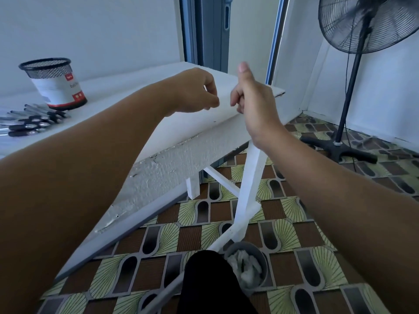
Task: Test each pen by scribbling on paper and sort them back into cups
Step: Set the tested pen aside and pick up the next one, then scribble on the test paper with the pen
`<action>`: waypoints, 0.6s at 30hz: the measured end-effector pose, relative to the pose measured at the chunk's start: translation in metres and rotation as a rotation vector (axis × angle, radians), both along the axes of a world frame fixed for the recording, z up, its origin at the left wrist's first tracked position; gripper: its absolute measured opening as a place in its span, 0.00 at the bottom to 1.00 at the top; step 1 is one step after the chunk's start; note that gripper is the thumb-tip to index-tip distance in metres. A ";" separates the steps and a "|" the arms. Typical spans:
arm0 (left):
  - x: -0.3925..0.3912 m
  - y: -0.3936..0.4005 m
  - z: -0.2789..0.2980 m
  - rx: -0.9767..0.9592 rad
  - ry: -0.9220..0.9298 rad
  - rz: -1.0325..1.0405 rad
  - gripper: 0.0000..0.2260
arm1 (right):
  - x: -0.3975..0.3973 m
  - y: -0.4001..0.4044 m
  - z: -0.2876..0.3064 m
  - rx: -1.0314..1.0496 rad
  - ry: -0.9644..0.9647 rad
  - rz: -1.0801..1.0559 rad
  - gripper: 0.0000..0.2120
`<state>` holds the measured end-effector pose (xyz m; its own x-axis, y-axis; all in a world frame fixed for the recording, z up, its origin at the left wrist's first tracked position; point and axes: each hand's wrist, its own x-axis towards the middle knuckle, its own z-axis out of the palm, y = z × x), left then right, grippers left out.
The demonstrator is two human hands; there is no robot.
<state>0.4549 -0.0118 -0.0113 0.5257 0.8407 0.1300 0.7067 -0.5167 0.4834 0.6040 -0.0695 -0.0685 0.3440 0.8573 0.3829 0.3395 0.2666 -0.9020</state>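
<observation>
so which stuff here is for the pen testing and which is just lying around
For the job:
- pens heaped on the white table
- mesh cup behind them

Just lying about:
- standing fan
- grey bin of crumpled paper on the floor

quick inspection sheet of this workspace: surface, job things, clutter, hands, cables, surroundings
surface: white table, its front edge rough.
job's things: mesh pen cup upright at far left; pens lying in a pile before it; paper not seen.
clutter: grey bin with crumpled paper on the floor.
hands: left hand and right hand raised, fingers curled; held item cannot be told.
cables: fan cord hanging beside the pole.
surroundings: pedestal fan, patterned floor, window frame.
</observation>
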 end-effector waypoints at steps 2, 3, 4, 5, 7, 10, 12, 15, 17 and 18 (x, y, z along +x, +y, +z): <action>-0.012 0.002 0.005 0.029 0.037 0.041 0.03 | -0.019 0.008 0.007 -0.018 -0.060 0.044 0.31; -0.021 0.003 0.008 0.047 0.061 0.069 0.03 | -0.030 0.013 0.010 -0.022 -0.083 0.075 0.29; -0.032 0.003 0.012 0.061 0.087 0.103 0.03 | -0.042 0.019 0.013 -0.027 -0.104 0.108 0.27; -0.043 0.005 0.015 0.075 0.111 0.137 0.04 | -0.053 0.023 0.015 -0.030 -0.121 0.135 0.25; -0.076 0.006 0.023 0.113 0.140 0.226 0.03 | -0.082 0.033 0.020 -0.039 -0.156 0.206 0.24; -0.137 0.002 0.037 0.159 0.150 0.372 0.04 | -0.136 0.048 0.029 -0.042 -0.191 0.322 0.23; -0.180 -0.006 0.043 0.185 0.146 0.458 0.04 | -0.177 0.055 0.034 -0.042 -0.209 0.384 0.22; -0.249 -0.024 0.047 0.181 0.094 0.591 0.04 | -0.243 0.059 0.036 -0.042 -0.232 0.482 0.18; -0.295 -0.043 0.046 0.171 0.070 0.675 0.03 | -0.289 0.056 0.037 -0.034 -0.241 0.570 0.16; -0.315 -0.052 0.044 0.166 0.063 0.711 0.03 | -0.310 0.055 0.036 -0.030 -0.237 0.617 0.15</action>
<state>0.1398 -0.0634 0.0329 -0.1291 0.9534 0.2728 0.9224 0.0144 0.3860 0.2941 -0.0150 -0.0324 -0.3047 0.8816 0.3604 0.3229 0.4517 -0.8317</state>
